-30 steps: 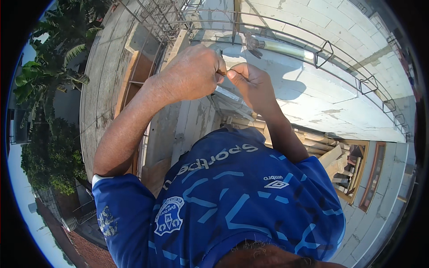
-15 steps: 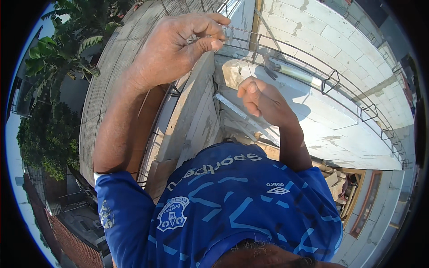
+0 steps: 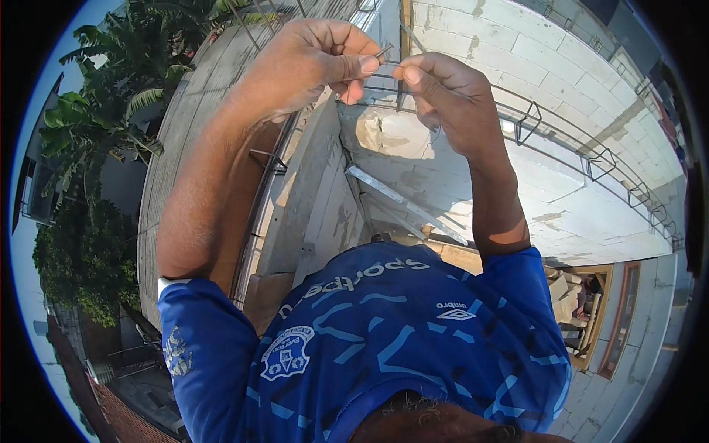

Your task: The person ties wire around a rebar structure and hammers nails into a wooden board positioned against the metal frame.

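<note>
My left hand point(image 3: 314, 68) is raised over the wall corner, with thumb and fingertips pinched on a thin dark nail point(image 3: 385, 51). The nail's tip and shank poke out past the fingers. Close beside it on the right, my right hand point(image 3: 454, 100) is closed too, its thumb and forefinger pinching a fine strand point(image 3: 391, 63) that runs across to the nail. I cannot tell whether the strand is string or wire. Below the hands is the top of a pale block wall point(image 3: 399, 136) with a rough mortar patch.
A rebar cage point(image 3: 528, 122) runs along the wall to the right. A light metal strip point(image 3: 406, 199) slants down inside the corner. A grey corrugated roof point(image 3: 185, 133) and banana plants point(image 3: 96, 81) lie to the left. A block wall point(image 3: 517, 44) rises behind.
My right hand has moved up to meet the left, with its fingertips now at the nail. The hammer on the wall is now mostly hidden behind my right hand.
</note>
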Demonstrator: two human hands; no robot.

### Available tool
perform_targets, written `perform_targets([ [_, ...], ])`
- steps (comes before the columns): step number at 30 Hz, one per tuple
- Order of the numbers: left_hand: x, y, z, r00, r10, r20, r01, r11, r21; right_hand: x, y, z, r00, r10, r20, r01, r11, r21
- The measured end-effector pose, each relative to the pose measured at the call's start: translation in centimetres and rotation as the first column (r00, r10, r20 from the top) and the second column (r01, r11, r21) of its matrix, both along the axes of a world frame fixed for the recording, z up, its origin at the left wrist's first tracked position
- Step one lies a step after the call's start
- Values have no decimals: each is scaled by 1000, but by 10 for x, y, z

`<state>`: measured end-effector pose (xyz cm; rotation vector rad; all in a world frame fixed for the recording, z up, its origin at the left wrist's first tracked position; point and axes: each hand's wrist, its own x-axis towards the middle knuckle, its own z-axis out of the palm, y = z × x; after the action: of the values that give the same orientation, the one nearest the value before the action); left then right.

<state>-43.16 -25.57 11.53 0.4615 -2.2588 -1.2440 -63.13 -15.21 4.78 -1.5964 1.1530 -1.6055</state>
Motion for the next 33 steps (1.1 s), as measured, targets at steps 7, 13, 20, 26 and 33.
perform_targets([
  [7,-5,3,28,979,-188,-82,195,976,93,-18,1,36,984,-17,-176,-15,983,-182],
  [13,14,39,45,981,52,185,7,951,-308,-24,-20,-10,625,482,614,-471,860,-196],
  [20,7,20,12,974,82,209,-61,993,-105,7,-28,-36,728,511,457,-471,857,-208],
  [26,18,2,-15,960,225,164,-247,961,123,23,-40,-51,596,488,637,-528,836,-147],
  [33,9,2,-22,972,230,52,-233,902,363,37,-53,-54,525,531,665,-409,843,-351],
])
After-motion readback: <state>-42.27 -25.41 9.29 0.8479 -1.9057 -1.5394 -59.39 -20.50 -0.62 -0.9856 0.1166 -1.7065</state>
